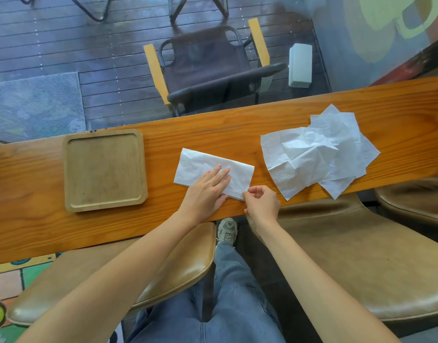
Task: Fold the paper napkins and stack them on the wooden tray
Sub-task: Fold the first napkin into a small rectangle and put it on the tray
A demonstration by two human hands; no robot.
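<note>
At the left of the frame the wooden tray (105, 169) is seen lying bare on the tabletop (237, 125), so nothing has yet been stacked. In the middle, just right of the tray but apart from it, one napkin (200, 164), folded into a long rectangle, is pressed flat under the left hand (208, 188), whose fingers (221, 173) are spread and released, gripping nothing. The napkin's lower right corner is pinched by the fingers (250, 194) of the right hand (262, 203), and a further fold is judged to be in hand. At the right, a loose pile of unfolded napkins (319, 149) is left overlapping and creased, near the tabletop's near edge; most of the task is therefore judged still to be done. The tabletop is a long, narrow plank of orange-toned varnished wood. Padded tan stools (349, 256) are seen below it; beyond it, in the upper frame, a dark folding chair (208, 65) with yellow armrests is set on dark wet-looking decking.
</note>
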